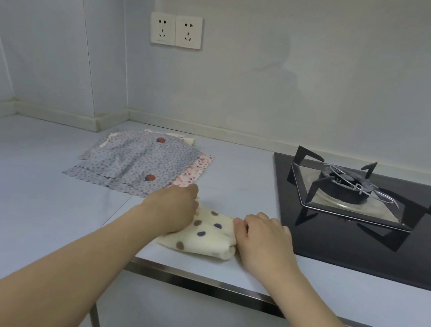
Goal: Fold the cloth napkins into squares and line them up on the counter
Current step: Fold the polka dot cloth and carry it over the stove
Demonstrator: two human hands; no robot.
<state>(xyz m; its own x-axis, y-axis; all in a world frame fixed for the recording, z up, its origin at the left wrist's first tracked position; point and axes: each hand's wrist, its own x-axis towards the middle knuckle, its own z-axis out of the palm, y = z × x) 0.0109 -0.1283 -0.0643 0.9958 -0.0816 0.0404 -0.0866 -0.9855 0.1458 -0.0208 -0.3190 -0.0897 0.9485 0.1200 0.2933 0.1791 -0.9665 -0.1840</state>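
We hold the cream dotted napkin (203, 233) at the tabletop (17, 186) front edge; left hand (172, 207) and right hand (261, 237) fingers curl onto opposite sides, likely aligning the fold. Unfolded napkins (137, 161) wait behind.

Two bare forearms come up from the bottom of the view, no sleeves showing anywhere along them, and the left hand (172, 207) and right hand (264, 238) carry no gloves, rings, watch or bracelet.
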